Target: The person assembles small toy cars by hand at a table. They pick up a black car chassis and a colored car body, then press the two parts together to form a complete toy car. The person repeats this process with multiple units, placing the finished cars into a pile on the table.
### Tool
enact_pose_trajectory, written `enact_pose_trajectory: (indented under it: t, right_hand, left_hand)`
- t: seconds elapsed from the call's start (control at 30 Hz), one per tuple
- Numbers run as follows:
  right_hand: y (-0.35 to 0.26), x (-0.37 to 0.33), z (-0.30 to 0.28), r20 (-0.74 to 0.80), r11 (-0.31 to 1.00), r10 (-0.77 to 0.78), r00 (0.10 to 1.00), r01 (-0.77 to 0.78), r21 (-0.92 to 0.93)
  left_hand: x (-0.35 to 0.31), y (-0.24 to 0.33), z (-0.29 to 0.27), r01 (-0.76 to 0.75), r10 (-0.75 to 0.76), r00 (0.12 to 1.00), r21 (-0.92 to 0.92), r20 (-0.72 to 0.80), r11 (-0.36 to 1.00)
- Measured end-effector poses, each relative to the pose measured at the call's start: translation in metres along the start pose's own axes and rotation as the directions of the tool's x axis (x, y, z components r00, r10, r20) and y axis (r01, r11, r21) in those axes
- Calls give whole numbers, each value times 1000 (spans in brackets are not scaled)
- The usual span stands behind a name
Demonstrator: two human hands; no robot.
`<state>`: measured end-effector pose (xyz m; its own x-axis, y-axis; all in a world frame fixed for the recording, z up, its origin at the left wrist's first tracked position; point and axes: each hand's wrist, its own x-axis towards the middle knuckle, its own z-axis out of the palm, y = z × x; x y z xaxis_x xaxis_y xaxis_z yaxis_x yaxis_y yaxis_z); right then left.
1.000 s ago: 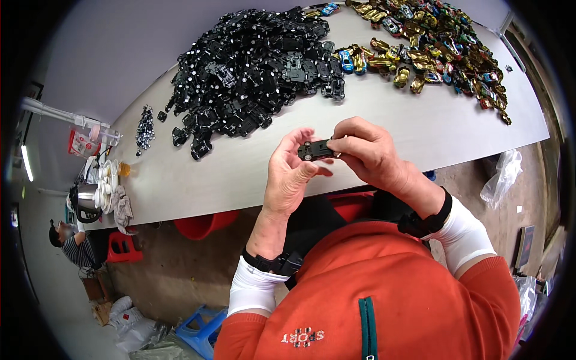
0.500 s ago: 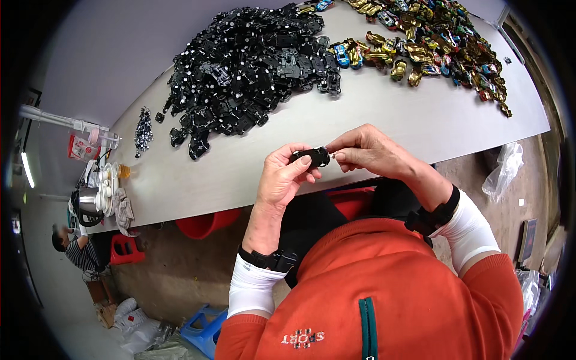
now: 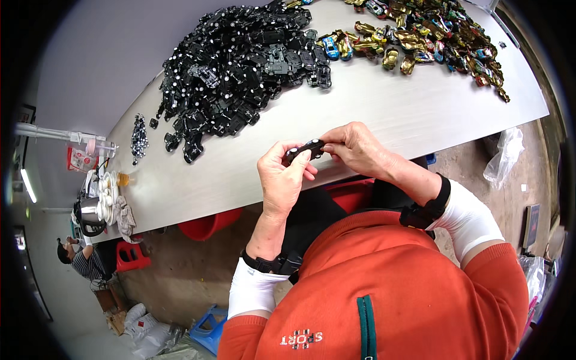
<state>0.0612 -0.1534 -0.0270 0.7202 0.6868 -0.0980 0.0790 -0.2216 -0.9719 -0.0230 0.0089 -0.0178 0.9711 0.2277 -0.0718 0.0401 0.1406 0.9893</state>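
My left hand (image 3: pixel 281 180) and my right hand (image 3: pixel 355 147) together hold one small black toy-car chassis (image 3: pixel 303 149) with white wheels, just above the near edge of the grey table (image 3: pixel 384 114). My left fingers grip its left end, and my right fingertips pinch its right end. Further back on the table lies a big heap of the same black chassis parts (image 3: pixel 240 66). To the right of it is a spread of shiny coloured toy-car bodies (image 3: pixel 432 36).
A small pile of loose wheels (image 3: pixel 138 137) lies at the table's left part. A kettle, cups and a cloth (image 3: pixel 99 204) stand at its left end. Red basins (image 3: pixel 207 225) sit under the table, with a red stool (image 3: pixel 132 255) and a seated person (image 3: pixel 81 261) at the far left.
Both hands have moved slightly lower and closer to my body with the chassis. My right fingers have shifted along its right end, and the part has turned a little.
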Motion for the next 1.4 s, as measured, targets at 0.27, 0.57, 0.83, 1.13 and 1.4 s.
enact_pose_trajectory:
  t: [0.27,0.57,0.83,1.13,1.4]
  right_hand:
    - [9,1,-11,171,926,73,983,-131,354]
    - [10,3,0,-46,983,-77,996,68,-171]
    - [13,7,-12,-52,965,77,996,-62,256]
    - [9,6,13,73,814,154,985,-168,556]
    - [-5,-4,-17,227,937,67,972,-140,321]
  left_hand:
    - [9,-12,-15,154,-149,988,-167,43,974]
    - [7,-13,-4,67,-70,997,-100,-27,993]
    - [19,-13,-4,77,-81,996,-130,-26,988]
    - [22,-10,4,-14,1,992,-103,-125,995]
    - [12,-14,8,-25,-5,998,-453,-65,891]
